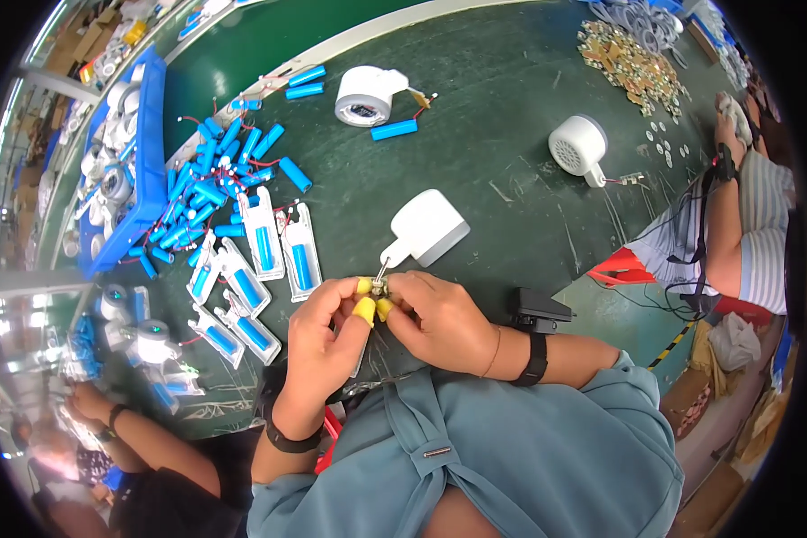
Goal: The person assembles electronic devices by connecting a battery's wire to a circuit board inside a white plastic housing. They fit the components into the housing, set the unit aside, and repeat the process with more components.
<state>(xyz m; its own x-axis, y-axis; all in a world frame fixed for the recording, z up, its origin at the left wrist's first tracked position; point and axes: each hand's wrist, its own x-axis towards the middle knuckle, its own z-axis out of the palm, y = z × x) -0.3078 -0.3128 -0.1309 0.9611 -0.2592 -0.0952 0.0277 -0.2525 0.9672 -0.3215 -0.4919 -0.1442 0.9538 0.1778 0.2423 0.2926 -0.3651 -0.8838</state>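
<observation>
Yellow finger cots cover some fingertips of both my hands, which meet at the table's near edge. Between the fingertips of my left hand and my right hand is a small circuit board, mostly hidden by the fingers. Thin wires run from it to the narrow neck of a white plastic fan housing, which lies just beyond my fingers. Both hands are closed in a pinch on the board. To the left of my left hand lie white handle shells with blue battery cells set in them.
Loose blue cells with red wires pile up at left beside a blue bin. Another fan housing stands farther back, one at right. Circuit boards heap at far right. Co-workers' arms show at both sides.
</observation>
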